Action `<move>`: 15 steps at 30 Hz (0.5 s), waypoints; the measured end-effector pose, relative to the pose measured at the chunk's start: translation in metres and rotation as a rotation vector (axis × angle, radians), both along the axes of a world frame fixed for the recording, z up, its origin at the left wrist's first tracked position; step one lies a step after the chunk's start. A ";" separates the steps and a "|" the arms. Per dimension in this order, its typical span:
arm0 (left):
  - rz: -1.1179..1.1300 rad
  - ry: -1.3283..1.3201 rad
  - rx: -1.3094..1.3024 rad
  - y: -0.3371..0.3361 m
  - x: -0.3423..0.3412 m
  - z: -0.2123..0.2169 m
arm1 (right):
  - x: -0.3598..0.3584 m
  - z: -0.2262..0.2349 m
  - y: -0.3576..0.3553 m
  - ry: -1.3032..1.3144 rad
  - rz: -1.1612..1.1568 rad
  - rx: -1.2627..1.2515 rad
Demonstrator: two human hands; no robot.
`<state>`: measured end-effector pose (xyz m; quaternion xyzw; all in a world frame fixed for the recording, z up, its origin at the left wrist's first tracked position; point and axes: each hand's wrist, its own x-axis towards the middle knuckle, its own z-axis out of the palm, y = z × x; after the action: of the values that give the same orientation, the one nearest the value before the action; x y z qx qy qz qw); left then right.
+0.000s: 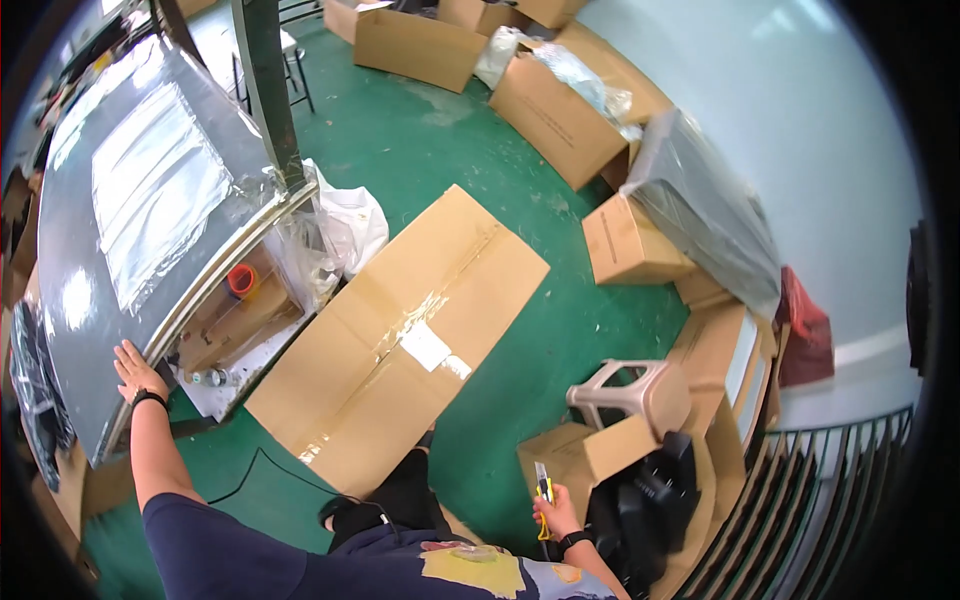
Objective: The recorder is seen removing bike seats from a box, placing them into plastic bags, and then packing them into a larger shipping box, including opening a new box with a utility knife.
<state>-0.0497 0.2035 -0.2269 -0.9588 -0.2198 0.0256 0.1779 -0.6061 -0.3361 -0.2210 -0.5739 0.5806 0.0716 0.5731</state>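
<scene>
My left hand [137, 372] lies with its fingers spread on the near edge of a grey-topped workbench [70, 290]. In my right hand [562, 512] is a box cutter [544, 490], yellow and black, held upright with its metal end pointing away from me. A large cardboard box [400, 290], sealed along its middle with clear tape, lies in front of my legs. A white label [425, 346] is stuck over its tape. Neither hand touches this box.
Right of me are an open carton [560, 455] with black items beside it and a beige plastic stool [640, 393]. More cartons [560, 115] line the wall. A red tape roll [242, 280] sits on the bench's lower shelf. A black cable [262, 455] crosses near my legs.
</scene>
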 end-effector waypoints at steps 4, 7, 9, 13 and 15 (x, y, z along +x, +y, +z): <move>0.272 0.239 0.105 -0.070 0.010 0.039 | 0.035 -0.006 -0.086 -0.161 0.030 -0.161; 0.546 -0.113 -0.265 -0.013 0.021 0.005 | 0.074 0.017 -0.121 -0.120 0.071 -0.194; 0.403 -0.062 -0.308 -0.009 0.020 0.010 | 0.088 0.027 -0.142 -0.076 0.091 -0.205; 0.117 0.109 -0.226 -0.095 -0.008 0.057 | 0.091 0.038 -0.194 -0.024 0.190 -0.294; -0.053 -0.146 -0.363 -0.063 -0.036 0.033 | 0.104 0.028 -0.226 -0.038 0.282 -0.359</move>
<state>-0.0857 0.1404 -0.1940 -0.9799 -0.1988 -0.0094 -0.0136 -0.5016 -0.5619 -0.1926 -0.7434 0.4872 0.0361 0.4569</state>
